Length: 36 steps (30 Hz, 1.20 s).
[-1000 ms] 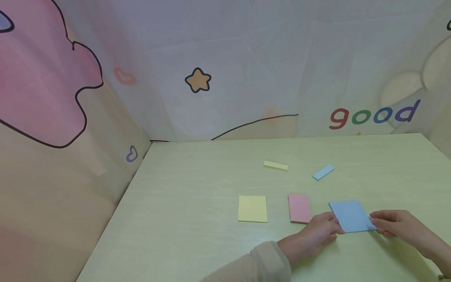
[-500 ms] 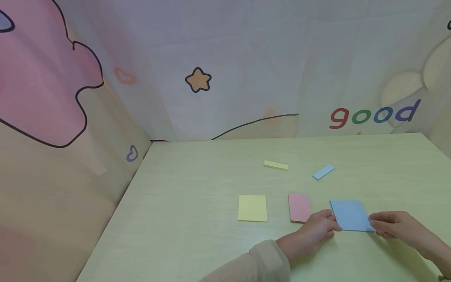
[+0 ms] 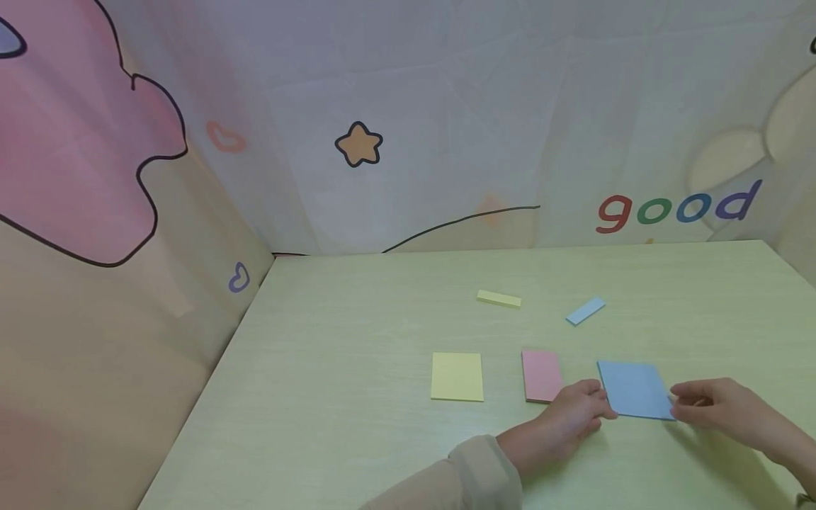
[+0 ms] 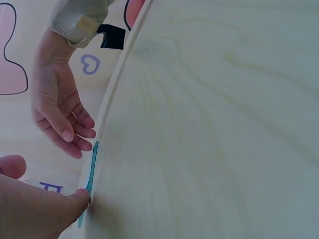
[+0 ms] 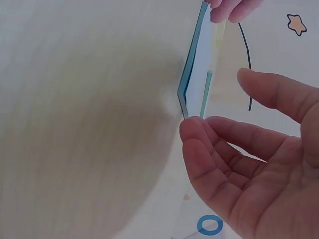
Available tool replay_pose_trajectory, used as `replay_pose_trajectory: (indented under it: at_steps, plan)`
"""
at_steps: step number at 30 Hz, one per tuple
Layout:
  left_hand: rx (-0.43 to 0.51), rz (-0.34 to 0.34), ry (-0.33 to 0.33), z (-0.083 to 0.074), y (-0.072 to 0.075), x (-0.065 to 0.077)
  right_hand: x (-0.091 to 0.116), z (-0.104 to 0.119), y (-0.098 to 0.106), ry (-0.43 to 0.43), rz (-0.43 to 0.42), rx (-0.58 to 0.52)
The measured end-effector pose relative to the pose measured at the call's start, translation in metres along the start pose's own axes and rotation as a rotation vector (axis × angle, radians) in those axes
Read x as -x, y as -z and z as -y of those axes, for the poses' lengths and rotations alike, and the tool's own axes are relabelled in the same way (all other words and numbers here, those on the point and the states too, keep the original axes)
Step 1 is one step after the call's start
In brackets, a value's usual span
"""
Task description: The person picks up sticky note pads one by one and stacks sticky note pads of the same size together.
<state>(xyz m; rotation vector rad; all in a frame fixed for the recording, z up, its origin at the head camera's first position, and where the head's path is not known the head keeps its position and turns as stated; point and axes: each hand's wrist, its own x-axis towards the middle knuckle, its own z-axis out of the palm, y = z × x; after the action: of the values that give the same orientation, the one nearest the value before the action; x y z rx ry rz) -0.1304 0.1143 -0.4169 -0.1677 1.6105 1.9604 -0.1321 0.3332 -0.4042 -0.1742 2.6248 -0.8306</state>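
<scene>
The blue pad (image 3: 636, 389) has turned slightly and the right hand (image 3: 720, 411) has loosened, its relaxed fingers at the pad's right corner. The left hand (image 3: 574, 418) touches its left edge; whether it pinches is unclear. Leftward on the bench (image 3: 331, 340) lie a pink pad (image 3: 540, 374), then a yellow pad (image 3: 457, 377); behind, two strips (image 3: 585, 312).

Three pads (image 3: 457, 377) (image 3: 542, 375) (image 3: 636, 390), two strips (image 3: 499, 299) (image 3: 585, 312), two hands (image 3: 569, 419) (image 3: 723, 409) and one table (image 3: 319, 397) were in view.
The pads were one yellow, one pink, one blue; the strips, one yellow, one blue; the hands, one left, one right.
</scene>
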Motion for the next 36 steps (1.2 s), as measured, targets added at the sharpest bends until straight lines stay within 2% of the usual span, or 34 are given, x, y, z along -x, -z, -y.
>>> replay_pose_trajectory:
  at_steps: [5, 10, 18, 31, 36]
  plan:
    - [-0.096, 0.010, 0.004, 0.000, 0.001, 0.004, 0.000, 0.002, 0.000, 0.055, -0.104, 0.134]
    - [-0.163, 0.030, 0.025, 0.000, 0.001, 0.006, -0.001, 0.004, -0.004, 0.147, -0.131, 0.178]
    - [-0.212, 0.038, 0.013, 0.000, 0.001, 0.008, -0.012, 0.007, -0.007, 0.190, -0.080, 0.257]
    - [-0.232, 0.062, 0.020, -0.002, 0.003, 0.010, -0.024, 0.004, -0.012, 0.274, -0.093, 0.402]
    - [-0.234, 0.061, 0.015, -0.003, 0.003, 0.012, -0.028, 0.004, -0.011, 0.274, -0.078, 0.439]
